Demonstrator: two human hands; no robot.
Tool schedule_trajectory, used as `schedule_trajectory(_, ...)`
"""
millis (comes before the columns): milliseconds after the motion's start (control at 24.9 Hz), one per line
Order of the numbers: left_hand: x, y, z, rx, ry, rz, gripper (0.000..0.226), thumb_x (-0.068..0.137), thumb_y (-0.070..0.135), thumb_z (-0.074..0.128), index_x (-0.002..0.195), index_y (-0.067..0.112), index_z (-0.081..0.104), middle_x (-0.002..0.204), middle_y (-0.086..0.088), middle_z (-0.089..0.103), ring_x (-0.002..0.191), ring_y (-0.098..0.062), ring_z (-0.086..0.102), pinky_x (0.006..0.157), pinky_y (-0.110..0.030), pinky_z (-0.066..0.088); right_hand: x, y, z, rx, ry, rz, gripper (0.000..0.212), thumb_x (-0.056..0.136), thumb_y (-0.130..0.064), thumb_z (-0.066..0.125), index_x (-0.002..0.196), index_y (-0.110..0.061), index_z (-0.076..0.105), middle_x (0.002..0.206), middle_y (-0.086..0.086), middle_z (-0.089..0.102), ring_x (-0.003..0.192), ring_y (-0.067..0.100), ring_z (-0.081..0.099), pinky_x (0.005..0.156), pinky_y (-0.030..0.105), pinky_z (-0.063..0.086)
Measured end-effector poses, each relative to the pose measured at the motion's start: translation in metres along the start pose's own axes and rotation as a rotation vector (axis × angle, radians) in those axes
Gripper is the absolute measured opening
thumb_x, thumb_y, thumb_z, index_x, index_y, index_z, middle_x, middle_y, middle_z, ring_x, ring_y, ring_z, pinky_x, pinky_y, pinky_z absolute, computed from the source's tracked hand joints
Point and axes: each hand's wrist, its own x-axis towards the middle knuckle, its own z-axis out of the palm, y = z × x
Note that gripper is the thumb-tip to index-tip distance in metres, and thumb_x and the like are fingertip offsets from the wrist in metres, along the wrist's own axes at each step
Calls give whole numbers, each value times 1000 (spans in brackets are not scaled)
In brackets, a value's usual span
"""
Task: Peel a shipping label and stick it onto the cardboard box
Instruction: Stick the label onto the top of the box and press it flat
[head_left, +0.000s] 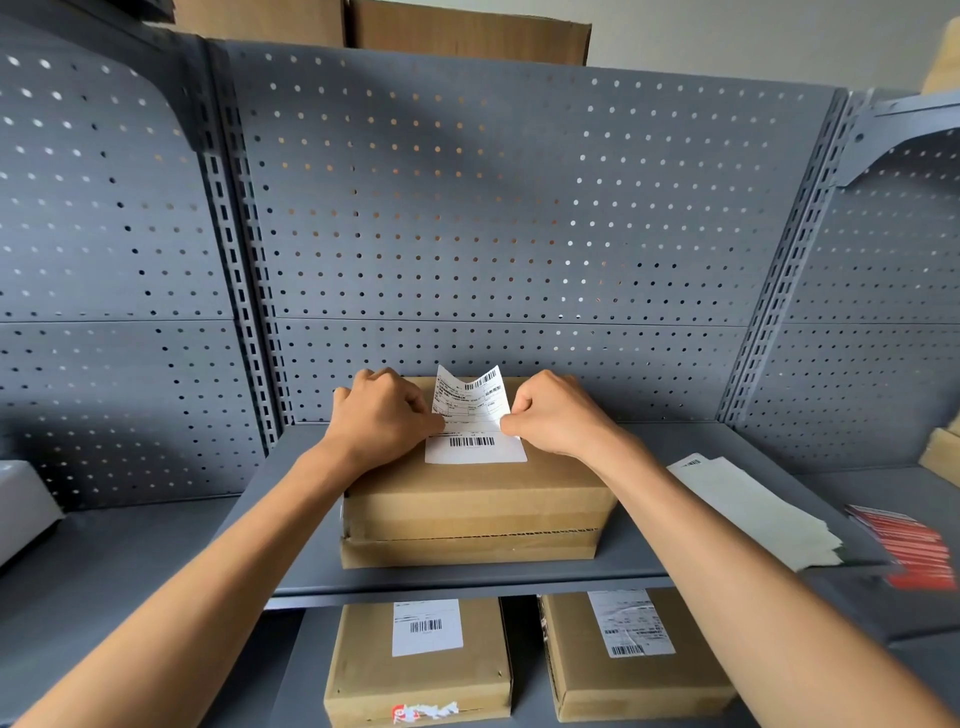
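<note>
While the shipping label (475, 415) lies on top of the cardboard box (475, 506), near half stuck flat, far half curled upright. Left hand (382, 418) and right hand (558, 415) pinched closed on the label's side edges at the fold. Thin, limp, sticky paper: likely to crease or trap bubbles; hold by the edges, press outward from the stuck part. Box stiff, resting on the shelf (675, 551). Loose backing sheets (753, 512) and red slips (911, 545) well apart at right; two labelled boxes (421, 670) below. Nothing obstructing.
</note>
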Motion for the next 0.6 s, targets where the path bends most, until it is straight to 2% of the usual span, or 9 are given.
schedule_trajectory(120, -1, 1, -1, 20, -9, 22, 18, 75, 40, 73, 69, 24, 72, 80, 9, 63, 97, -20, 46, 84, -37, 30, 0, 1, -2, -8, -11, 11, 17, 65, -16, 62, 57, -4, 55, 54, 5, 39, 52, 19, 31, 52, 27, 28)
schedule_trajectory(201, -2, 1, -2, 21, -18, 23, 19, 76, 40, 73, 70, 22, 73, 80, 7, 63, 95, -22, 48, 83, -36, 35, 2, 4, -2, -13, -5, 29, 24, 68, -20, 66, 70, 4, 61, 58, 4, 46, 53, 18, 37, 53, 28, 32)
schedule_trajectory(321, -4, 2, -3, 19, -18, 16, 21, 76, 37, 74, 68, 18, 71, 80, 4, 65, 94, -22, 49, 79, -34, 37, 2, 6, -3, -6, -6, 19, 28, 73, -21, 69, 82, 5, 64, 63, 5, 54, 56, 18, 44, 53, 28, 36)
schedule_trajectory(482, -7, -2, -3, -10, -21, 15, 21, 77, 34, 74, 65, 19, 67, 78, 6, 64, 95, -23, 50, 81, -37, 45, -1, 5, -4, 12, -22, -8, 20, 79, -20, 72, 82, 0, 68, 68, 7, 66, 60, 17, 52, 55, 28, 40)
schedule_trajectory(602, -4, -9, -2, -13, -26, 23, 19, 78, 33, 72, 66, 18, 68, 79, 1, 66, 92, -27, 55, 82, -41, 52, 1, 5, -8, 24, -62, -8, 13, 81, -21, 75, 80, -10, 69, 71, -3, 66, 65, 14, 57, 53, 25, 38)
